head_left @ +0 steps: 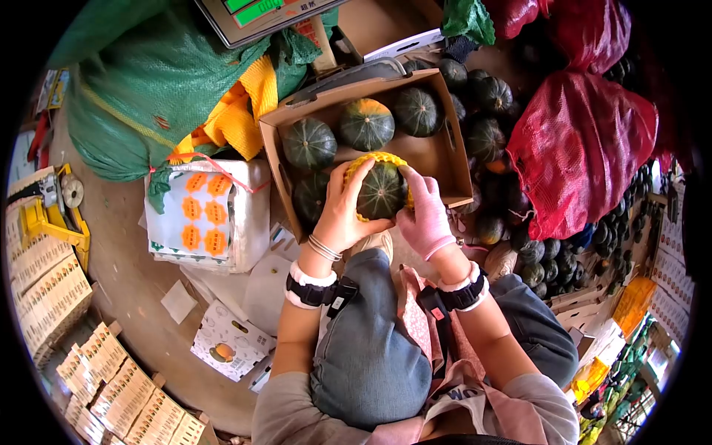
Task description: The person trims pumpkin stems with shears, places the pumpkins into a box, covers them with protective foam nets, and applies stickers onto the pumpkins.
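Between both hands I hold a dark green pumpkin (pixel 382 191) with a yellow foam net around its edge, over the near side of an open cardboard box (pixel 454 163). My bare left hand (pixel 343 208) grips it from the left, thumb underneath toward me. On the other side, my right hand (pixel 426 216), in a pink glove, closes on the net and the pumpkin. Inside the box sit several more green pumpkins (pixel 309 143), one with an orange patch (pixel 367 124). The underside of the held pumpkin is hidden.
Left of the box, a sheet of orange stickers (pixel 205 215) lies on a white stack. A green mesh sack (pixel 126 96) and yellow foam nets (pixel 259 85) are behind it. Loose pumpkins (pixel 486 139) and red mesh sacks (pixel 582 148) crowd the right. A digital scale (pixel 259 18) stands at the top.
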{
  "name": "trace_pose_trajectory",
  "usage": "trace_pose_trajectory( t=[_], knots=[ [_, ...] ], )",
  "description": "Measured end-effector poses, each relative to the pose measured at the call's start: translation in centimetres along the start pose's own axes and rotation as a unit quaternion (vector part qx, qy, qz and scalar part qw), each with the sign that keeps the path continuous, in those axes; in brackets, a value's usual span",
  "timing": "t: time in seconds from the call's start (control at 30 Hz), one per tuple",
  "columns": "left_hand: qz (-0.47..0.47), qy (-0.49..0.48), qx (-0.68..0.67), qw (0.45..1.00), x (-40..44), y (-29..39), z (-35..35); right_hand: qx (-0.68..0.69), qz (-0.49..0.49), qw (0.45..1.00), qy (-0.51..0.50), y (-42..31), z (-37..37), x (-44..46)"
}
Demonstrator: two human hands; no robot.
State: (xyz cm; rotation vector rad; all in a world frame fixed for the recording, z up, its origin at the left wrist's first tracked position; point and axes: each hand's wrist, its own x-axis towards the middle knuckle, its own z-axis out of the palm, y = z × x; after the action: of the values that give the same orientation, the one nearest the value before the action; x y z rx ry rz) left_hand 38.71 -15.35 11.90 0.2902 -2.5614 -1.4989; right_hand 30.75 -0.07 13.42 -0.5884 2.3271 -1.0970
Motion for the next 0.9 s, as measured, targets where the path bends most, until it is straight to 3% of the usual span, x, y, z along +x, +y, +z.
trace_pose_trajectory(
  t=[0.33,0.37,0.47,0.53,0.6,0.63,0.67,0.7,0.73,0.77,0.8,0.87,0.9],
  knots=[
    [0.012,-0.023,-0.024,0.999,-0.3,-1.2,-0.4,0.004,-0.015,1.0,-0.002,0.1,0.3,-0.1],
    [0.017,-0.029,-0.023,0.999,-0.1,-1.0,-0.5,-0.028,-0.021,0.999,-0.039,0.7,0.1,0.1],
    [0.067,-0.07,-0.062,0.993,-0.2,0.7,-1.3,0.232,-0.105,0.967,-0.016,1.4,-0.8,-0.1],
    [0.173,-0.15,-0.106,0.968,0.9,2.8,-1.5,0.411,-0.019,0.911,-0.023,0.4,-2.6,0.5],
    [0.167,-0.239,-0.181,0.939,2.5,3.5,-1.8,0.497,0.031,0.867,-0.025,-0.6,-4.9,1.8],
    [0.203,-0.207,-0.163,0.943,4.2,2.6,-1.8,0.471,0.028,0.881,-0.026,0.0,-5.5,2.6],
    [0.153,-0.125,-0.164,0.967,5.4,1.6,-1.4,0.445,0.026,0.895,-0.025,0.4,-5.9,3.1],
    [0.083,-0.032,-0.087,0.992,6.4,0.2,-0.9,0.414,0.033,0.91,-0.008,-0.5,-6.2,3.3],
    [0.15,0.067,0.125,0.978,8.0,-1.8,0.3,0.247,-0.042,0.967,0.039,-0.1,-6.4,3.7],
    [0.054,0.091,0.202,0.974,8.1,-1.8,1.3,0.071,-0.114,0.988,0.082,0.7,-6.3,4.1],
    [0.025,0.074,0.289,0.954,8.8,-2.7,2.1,-0.108,-0.184,0.969,0.12,1.7,-6.1,4.6],
    [-0.061,0.01,0.333,0.941,10.2,-3.7,3.4,-0.288,-0.176,0.937,0.095,1.7,-5.3,4.2],
    [-0.065,0.016,0.286,0.956,10.6,-4.0,3.2,-0.368,-0.173,0.91,0.078,1.9,-4.8,4.2]
  ],
)
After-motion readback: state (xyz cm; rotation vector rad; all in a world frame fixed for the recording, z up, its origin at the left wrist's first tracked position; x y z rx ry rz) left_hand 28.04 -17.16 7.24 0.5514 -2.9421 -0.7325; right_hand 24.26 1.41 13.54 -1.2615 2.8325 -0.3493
